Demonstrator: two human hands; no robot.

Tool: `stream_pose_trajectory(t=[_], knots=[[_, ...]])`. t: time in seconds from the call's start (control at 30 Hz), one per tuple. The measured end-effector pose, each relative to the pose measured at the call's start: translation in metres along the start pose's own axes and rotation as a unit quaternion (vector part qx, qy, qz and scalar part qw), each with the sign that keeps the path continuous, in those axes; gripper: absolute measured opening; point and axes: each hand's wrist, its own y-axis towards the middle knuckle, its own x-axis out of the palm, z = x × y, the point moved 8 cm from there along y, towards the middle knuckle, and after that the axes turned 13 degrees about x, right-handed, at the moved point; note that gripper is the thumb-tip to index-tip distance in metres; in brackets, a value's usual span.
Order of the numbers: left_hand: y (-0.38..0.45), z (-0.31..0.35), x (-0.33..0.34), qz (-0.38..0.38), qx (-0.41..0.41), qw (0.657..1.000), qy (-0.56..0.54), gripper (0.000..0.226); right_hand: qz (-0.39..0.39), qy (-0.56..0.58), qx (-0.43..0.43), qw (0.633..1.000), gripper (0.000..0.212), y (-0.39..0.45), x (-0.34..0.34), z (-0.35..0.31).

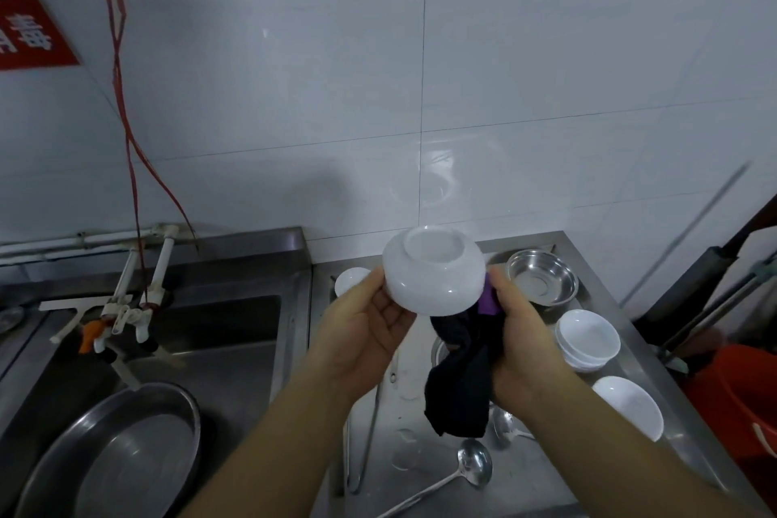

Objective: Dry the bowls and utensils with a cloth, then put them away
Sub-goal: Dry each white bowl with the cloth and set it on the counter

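Note:
A white bowl (433, 271) is held upside down above the steel counter (605, 286), its foot ring facing me. My left hand (366, 332) holds the bowl's left side by the rim. My right hand (521, 332) grips a dark cloth (460, 383) with a purple patch against the bowl's right side; the cloth hangs down below it. On the counter lie a steel ladle (473, 467), a spoon (504, 427) partly under the cloth, and long steel tongs (361, 433).
A steel bowl (542, 275) sits at the counter's back, with a small white dish (349, 280) to its left. Stacked white bowls (588, 339) and another white bowl (630, 404) stand along the right. The sink holds a large steel basin (122, 450). An orange bucket (740, 400) stands far right.

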Motion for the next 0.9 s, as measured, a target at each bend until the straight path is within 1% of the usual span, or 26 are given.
stream_pose_trajectory(t=[0.1, 0.13, 0.17, 0.23, 0.27, 0.3, 0.33, 0.37, 0.4, 0.43, 0.47, 0.5, 0.53, 0.57, 0.6, 0.67, 0.7, 0.73, 0.77, 0.83, 0.87, 0.9], knots=[[0.004, 0.017, 0.007, -0.013, 0.035, 0.999, -0.029, 0.043, 0.122, -0.012, 0.036, 0.992, 0.04, 0.002, -0.022, 0.015], [0.004, 0.021, 0.007, -0.017, 0.044, 0.999, -0.028, 0.037, 0.153, -0.009, 0.038, 0.988, 0.038, 0.001, -0.027, 0.017], [0.004, 0.024, 0.007, -0.022, 0.052, 0.998, -0.014, 0.029, 0.165, 0.001, 0.031, 0.986, 0.035, -0.002, -0.028, 0.015], [0.002, 0.029, 0.004, -0.021, 0.067, 0.996, 0.049, 0.015, 0.146, 0.028, -0.015, 0.989, 0.026, -0.006, -0.022, 0.003], [0.0, 0.03, 0.003, -0.024, 0.073, 0.993, 0.089, 0.013, 0.125, 0.035, -0.049, 0.99, 0.021, -0.009, -0.015, -0.007], [-0.001, 0.031, 0.004, -0.033, 0.079, 0.988, 0.127, 0.013, 0.094, 0.022, -0.09, 0.991, 0.017, -0.012, -0.005, -0.018], [-0.004, 0.03, 0.006, -0.05, 0.084, 0.982, 0.164, 0.013, 0.063, -0.017, -0.137, 0.988, 0.016, -0.016, 0.006, -0.029], [-0.007, 0.027, 0.01, -0.07, 0.086, 0.975, 0.192, 0.013, 0.038, -0.078, -0.189, 0.978, 0.02, -0.022, 0.019, -0.038], [-0.009, 0.024, 0.014, -0.093, 0.085, 0.97, 0.208, 0.012, 0.019, -0.155, -0.243, 0.957, 0.027, -0.031, 0.032, -0.046], [-0.011, 0.022, 0.02, -0.118, 0.082, 0.967, 0.211, 0.015, -0.002, -0.252, -0.308, 0.918, 0.034, -0.04, 0.046, -0.05], [-0.013, 0.021, 0.025, -0.142, 0.08, 0.965, 0.207, 0.022, -0.019, -0.365, -0.372, 0.853, 0.039, -0.049, 0.06, -0.05], [-0.016, 0.021, 0.032, -0.167, 0.075, 0.963, 0.198, 0.027, -0.02, -0.476, -0.424, 0.77, 0.04, -0.054, 0.07, -0.046], [-0.019, 0.023, 0.036, -0.191, 0.073, 0.959, 0.195, 0.028, -0.015, -0.554, -0.455, 0.697, 0.038, -0.055, 0.075, -0.04], [-0.021, 0.026, 0.039, -0.211, 0.072, 0.954, 0.202, 0.027, -0.013, -0.595, -0.464, 0.656, 0.033, -0.054, 0.075, -0.034], [-0.023, 0.028, 0.04, -0.225, 0.072, 0.947, 0.219, 0.028, -0.014, -0.609, -0.462, 0.644, 0.031, -0.051, 0.074, -0.031], [-0.028, 0.029, 0.038, -0.245, 0.068, 0.935, 0.249, 0.028, -0.015, -0.612, -0.453, 0.648, 0.034, -0.046, 0.072, -0.031], [-0.031, 0.027, 0.038, -0.255, 0.068, 0.929, 0.258, 0.027, -0.007, -0.608, -0.442, 0.659, 0.036, -0.042, 0.071, -0.034], [-0.033, 0.026, 0.037, -0.263, 0.071, 0.924, 0.269, 0.026, 0.002, -0.591, -0.424, 0.686, 0.039, -0.038, 0.069, -0.039], [-0.034, 0.026, 0.037, -0.267, 0.078, 0.918, 0.283, 0.024, 0.007, -0.552, -0.396, 0.734, 0.039, -0.034, 0.067, -0.045], [-0.036, 0.028, 0.039, -0.277, 0.095, 0.904, 0.311, 0.025, 0.001, -0.427, -0.319, 0.846, 0.034, -0.025, 0.062, -0.056], [-0.037, 0.029, 0.04, -0.284, 0.101, 0.899, 0.318, 0.026, -0.003, -0.371, -0.281, 0.885, 0.031, -0.018, 0.059, -0.059], [-0.039, 0.03, 0.043, -0.291, 0.11, 0.894, 0.323, 0.028, -0.001, -0.325, -0.243, 0.914, 0.027, -0.013, 0.057, -0.062]])
